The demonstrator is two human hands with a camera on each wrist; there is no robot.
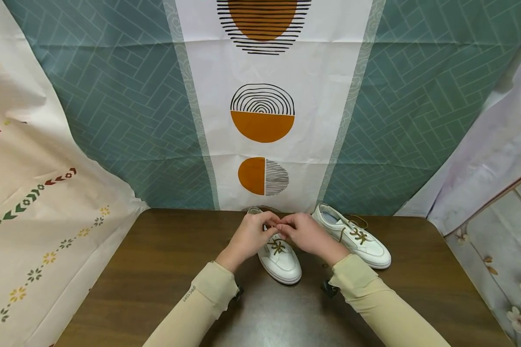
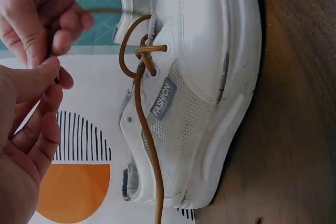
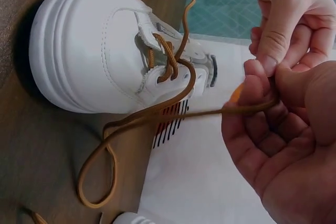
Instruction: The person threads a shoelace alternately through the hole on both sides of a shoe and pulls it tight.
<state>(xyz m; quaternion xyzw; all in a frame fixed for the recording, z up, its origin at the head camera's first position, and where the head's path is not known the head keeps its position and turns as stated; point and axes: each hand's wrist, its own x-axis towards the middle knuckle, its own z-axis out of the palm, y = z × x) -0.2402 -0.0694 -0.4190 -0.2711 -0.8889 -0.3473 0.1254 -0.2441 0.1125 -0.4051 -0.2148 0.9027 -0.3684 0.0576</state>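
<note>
A white lace-up shoe (image 1: pixel 282 262) stands on the table between the forearms, its toe toward me. Above its opening, my left hand (image 1: pixel 253 234) and right hand (image 1: pixel 307 234) meet at the fingertips. One end of its brown shoelace (image 3: pixel 210 113) runs up into my right hand (image 3: pixel 294 129), which pinches it. Thumb and fingers of my left hand (image 2: pixel 26 124) pinch the same lace near its end, where a small dark tip shows. The exact grip between the fingertips is partly hidden. The lace's other end hangs loose beside the shoe in the left wrist view.
A second white shoe (image 1: pixel 360 238) with a brown lace stands to the right, close to my right forearm. Behind the brown wooden table (image 1: pixel 178 250) hangs a patterned cloth (image 1: pixel 260 144). A beige cloth (image 1: pixel 47 217) lies at the left, a floral one (image 1: pixel 499 270) at the right.
</note>
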